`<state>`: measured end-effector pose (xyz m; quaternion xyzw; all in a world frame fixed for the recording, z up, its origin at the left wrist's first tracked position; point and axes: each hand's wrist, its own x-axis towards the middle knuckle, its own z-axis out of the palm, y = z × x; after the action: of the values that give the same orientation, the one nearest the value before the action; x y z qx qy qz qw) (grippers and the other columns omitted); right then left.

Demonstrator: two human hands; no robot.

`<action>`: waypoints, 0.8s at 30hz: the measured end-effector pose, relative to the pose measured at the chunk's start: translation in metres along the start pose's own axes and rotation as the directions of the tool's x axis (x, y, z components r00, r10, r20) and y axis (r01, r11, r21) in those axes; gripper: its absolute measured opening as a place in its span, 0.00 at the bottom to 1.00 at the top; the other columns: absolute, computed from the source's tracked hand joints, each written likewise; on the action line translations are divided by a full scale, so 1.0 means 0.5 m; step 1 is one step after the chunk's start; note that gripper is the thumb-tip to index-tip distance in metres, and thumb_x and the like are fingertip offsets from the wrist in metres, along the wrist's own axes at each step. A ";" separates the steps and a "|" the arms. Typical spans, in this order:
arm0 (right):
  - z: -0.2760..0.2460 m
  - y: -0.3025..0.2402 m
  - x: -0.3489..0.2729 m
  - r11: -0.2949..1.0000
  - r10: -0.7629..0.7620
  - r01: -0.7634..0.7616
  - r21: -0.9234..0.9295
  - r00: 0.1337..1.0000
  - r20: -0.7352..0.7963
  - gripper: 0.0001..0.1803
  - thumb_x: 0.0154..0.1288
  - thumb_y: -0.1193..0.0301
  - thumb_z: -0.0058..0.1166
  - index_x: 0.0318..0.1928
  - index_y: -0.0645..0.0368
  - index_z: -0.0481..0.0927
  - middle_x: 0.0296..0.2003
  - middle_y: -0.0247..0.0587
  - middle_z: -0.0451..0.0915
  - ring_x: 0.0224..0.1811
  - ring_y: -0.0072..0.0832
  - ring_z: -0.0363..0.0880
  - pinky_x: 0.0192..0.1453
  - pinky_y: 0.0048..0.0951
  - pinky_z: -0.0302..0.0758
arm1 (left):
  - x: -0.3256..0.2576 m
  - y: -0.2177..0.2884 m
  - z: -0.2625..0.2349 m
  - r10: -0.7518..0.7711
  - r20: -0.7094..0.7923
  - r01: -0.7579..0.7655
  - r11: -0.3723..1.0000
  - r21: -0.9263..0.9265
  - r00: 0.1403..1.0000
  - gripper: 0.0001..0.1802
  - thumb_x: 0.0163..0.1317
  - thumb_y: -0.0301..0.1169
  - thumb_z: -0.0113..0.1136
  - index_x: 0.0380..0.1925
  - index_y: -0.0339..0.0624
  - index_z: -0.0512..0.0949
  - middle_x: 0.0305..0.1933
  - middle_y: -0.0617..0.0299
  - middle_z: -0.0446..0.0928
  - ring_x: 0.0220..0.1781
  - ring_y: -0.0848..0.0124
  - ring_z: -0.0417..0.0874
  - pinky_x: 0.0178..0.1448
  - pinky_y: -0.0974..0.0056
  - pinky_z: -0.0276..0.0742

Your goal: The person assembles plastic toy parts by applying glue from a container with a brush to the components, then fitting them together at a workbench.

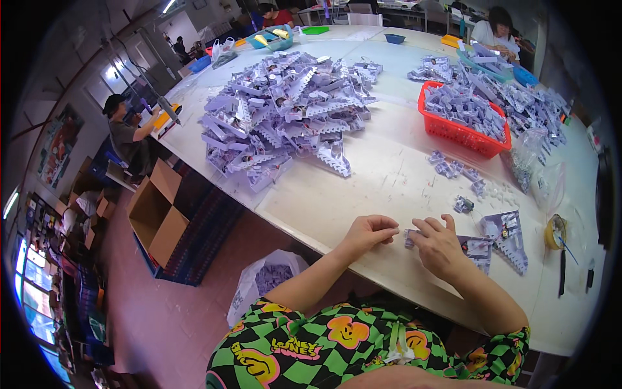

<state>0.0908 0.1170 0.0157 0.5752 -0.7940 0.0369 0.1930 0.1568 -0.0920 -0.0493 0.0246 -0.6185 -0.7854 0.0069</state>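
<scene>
My left hand (368, 237) is closed, thumb and fingertips pinched together over the table's near edge; whatever is in the pinch is too small to make out. Just right of it, my right hand (439, 245) has its fingers bent round a small lavender plastic piece (409, 239), its end showing at the fingertips. Beside my right wrist lie a lavender plastic part (478, 251) and a larger one with a stepped edge (509, 238). A small part with metal and wires (463, 205) lies beyond my right hand.
A big heap of stepped lavender parts (285, 110) covers the table's far middle. At right stand a red basket (463, 133) of small pieces, a clear plastic bag (547, 185) and a round yellow tub (554, 232). An open carton (159, 214) sits left; co-workers sit around.
</scene>
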 end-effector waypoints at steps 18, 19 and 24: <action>-0.037 -0.011 -0.054 0.954 -0.025 0.041 0.296 0.998 -0.056 0.05 0.54 0.63 0.64 0.32 0.45 0.82 0.33 0.24 0.81 0.38 0.25 0.78 0.44 0.33 0.65 | -0.080 0.018 0.081 -0.089 0.210 0.079 0.995 0.057 0.974 0.25 0.63 0.26 0.62 0.61 0.36 0.72 0.38 0.61 0.84 0.35 0.79 0.81 0.42 0.74 0.77; -0.033 -0.006 -0.061 0.944 -0.038 0.054 0.325 0.998 -0.056 0.05 0.54 0.64 0.64 0.31 0.45 0.82 0.33 0.23 0.81 0.38 0.25 0.79 0.44 0.33 0.65 | -0.078 0.010 0.081 -0.124 0.227 0.120 0.992 0.032 0.966 0.25 0.63 0.26 0.61 0.61 0.37 0.72 0.40 0.61 0.84 0.35 0.80 0.81 0.43 0.75 0.76; -0.046 0.029 -0.062 0.964 0.048 -0.036 0.264 0.998 -0.038 0.10 0.51 0.68 0.70 0.35 0.49 0.84 0.37 0.28 0.83 0.39 0.28 0.79 0.45 0.31 0.68 | -0.051 0.001 0.048 0.266 0.028 -0.248 0.850 0.466 0.964 0.24 0.58 0.26 0.64 0.56 0.42 0.77 0.42 0.64 0.83 0.34 0.80 0.76 0.39 0.74 0.72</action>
<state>0.0913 0.1562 0.0283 0.5779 -0.7897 0.1588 0.1313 0.1811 -0.0677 -0.0424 -0.0423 -0.7859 -0.6057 0.1172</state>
